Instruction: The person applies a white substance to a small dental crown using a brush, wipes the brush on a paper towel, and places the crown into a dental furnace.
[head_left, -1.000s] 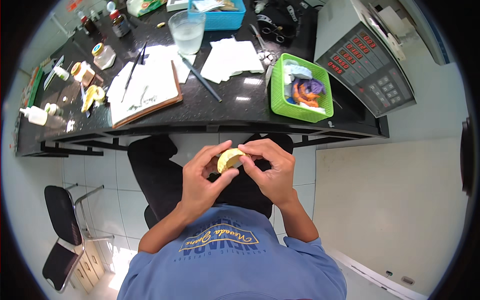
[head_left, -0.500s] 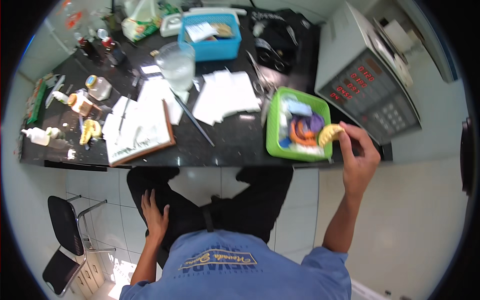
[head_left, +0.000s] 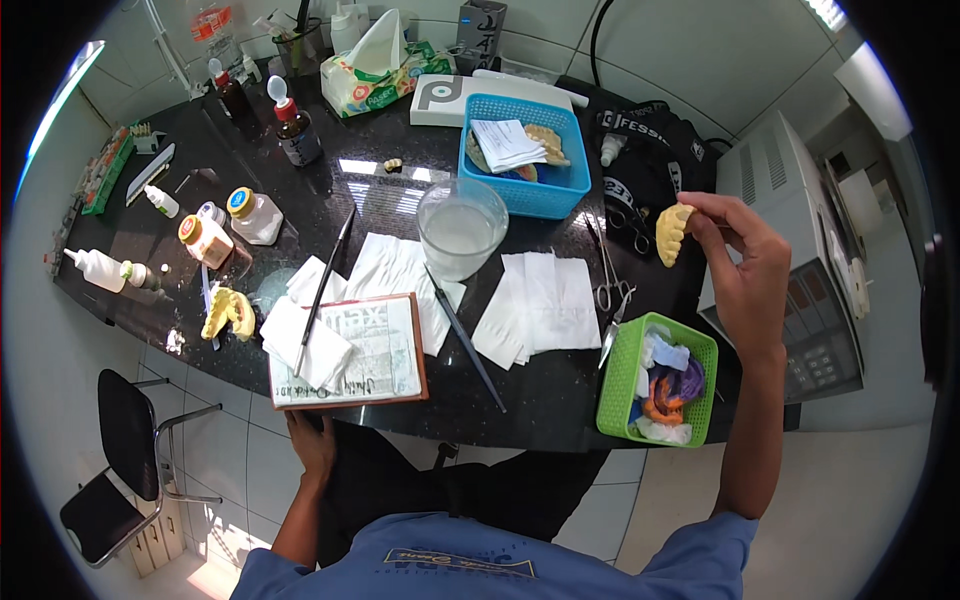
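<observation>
My right hand (head_left: 745, 250) is raised over the right side of the dark table, pinching a yellow plaster dental cast (head_left: 672, 235) by its edge between thumb and fingers. Its row of teeth shows along one side. Below it stands a green basket (head_left: 610, 395) with purple and orange moulded pieces and white scraps. My left hand (head_left: 312, 446) lies on my thigh at the table's front edge. Its fingers point forward, partly hidden under the edge, and look stretched out. Another yellow dental cast (head_left: 230, 314) lies at the table's left.
A clipboard (head_left: 420, 350) with papers and a brush lies near the front edge. Beyond it are a water cup (head_left: 462, 235), white tissues (head_left: 540, 310), scissors (head_left: 607, 292) and a blue basket (head_left: 540, 200). Bottles and jars (head_left: 255, 218) stand left; a grey machine (head_left: 790, 280) stands right.
My right hand has lifted the dental cast from beside the green basket, forward and away from it. The view has tilted up, showing more of the table. My left hand remains on my thigh.
</observation>
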